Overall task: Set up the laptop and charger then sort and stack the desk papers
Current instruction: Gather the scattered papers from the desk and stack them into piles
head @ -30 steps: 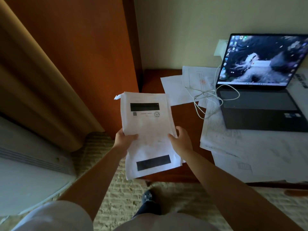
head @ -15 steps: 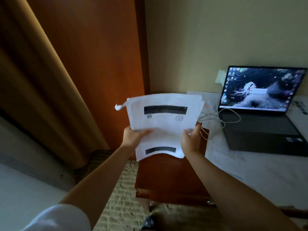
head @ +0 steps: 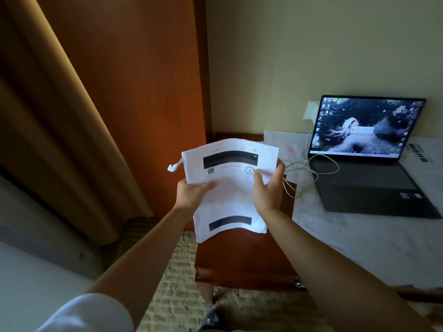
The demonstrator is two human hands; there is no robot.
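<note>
bare wooden desk point(head: 242, 257) corner open at the near left, loose papers point(head: 359, 238) covering the right, open laptop point(head: 369, 178) and tangled white cable point(head: 309, 171) blocking the back

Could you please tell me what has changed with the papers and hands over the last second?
Both hands raised the papers higher above the desk. The right hand shifted its grip up the right edge, fingers opening; the left hand kept holding the left edge. The laptop, cable and desk sheets stayed put.
</note>
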